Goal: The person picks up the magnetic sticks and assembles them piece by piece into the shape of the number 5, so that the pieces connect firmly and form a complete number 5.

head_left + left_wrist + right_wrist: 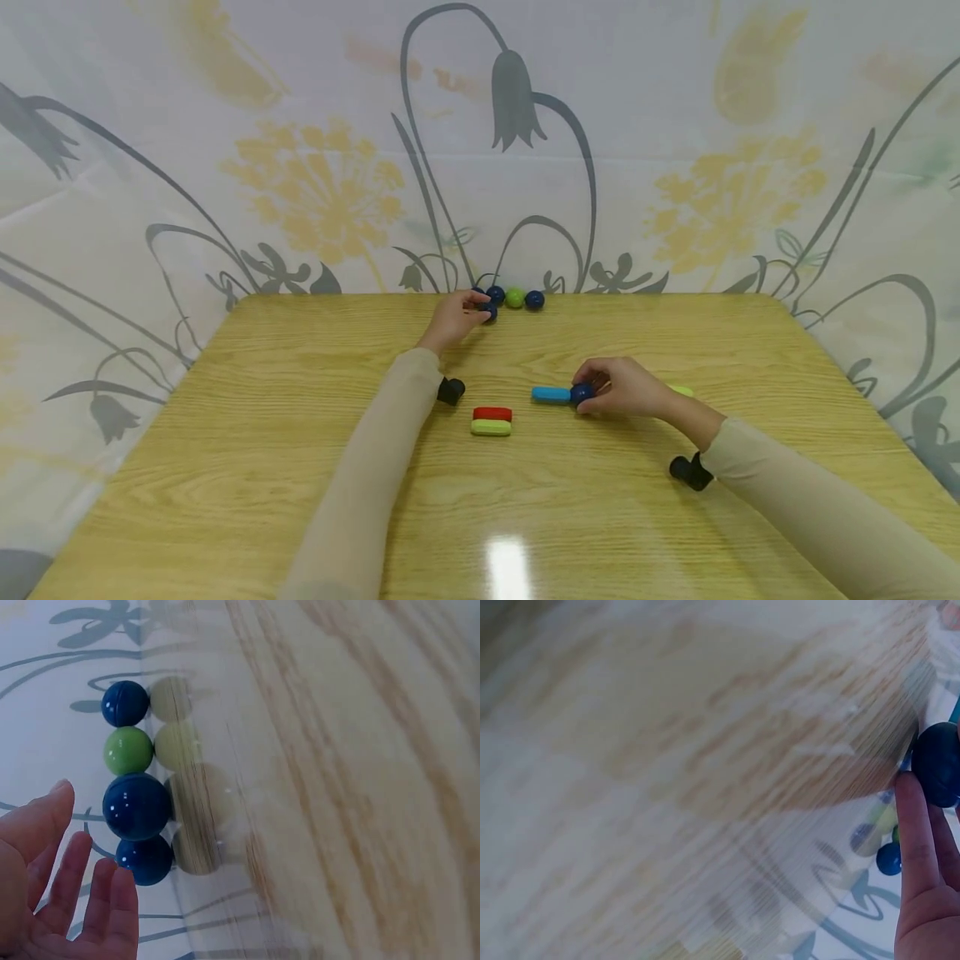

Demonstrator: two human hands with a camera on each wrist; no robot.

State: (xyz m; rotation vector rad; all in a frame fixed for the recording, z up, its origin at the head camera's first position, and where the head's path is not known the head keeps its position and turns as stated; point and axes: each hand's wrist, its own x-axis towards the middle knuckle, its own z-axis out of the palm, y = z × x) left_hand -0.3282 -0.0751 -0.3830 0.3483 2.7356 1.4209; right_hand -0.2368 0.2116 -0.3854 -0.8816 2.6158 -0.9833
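Observation:
My right hand (621, 387) pinches a dark blue ball (581, 393) between thumb and fingers, low over the wooden table. A light blue rod (551, 394) lies end-on against that ball, pointing left. In the right wrist view, the dark blue ball (936, 765) shows at the right edge beside the fingers. At the table's far edge, my left hand (452, 321) reaches around another dark blue ball (489, 312). The left wrist view shows its fingers spread loosely, with a gap to this nearest ball (136, 806). Behind stand more dark blue balls (534, 300) and a green ball (514, 297).
A red rod (492, 413) and a yellow-green rod (491, 428) lie side by side on the table (300, 500) between the arms. Another yellow-green rod (682, 391) shows partly behind the right wrist. A patterned cloth (480, 208) hangs along the table's far edge.

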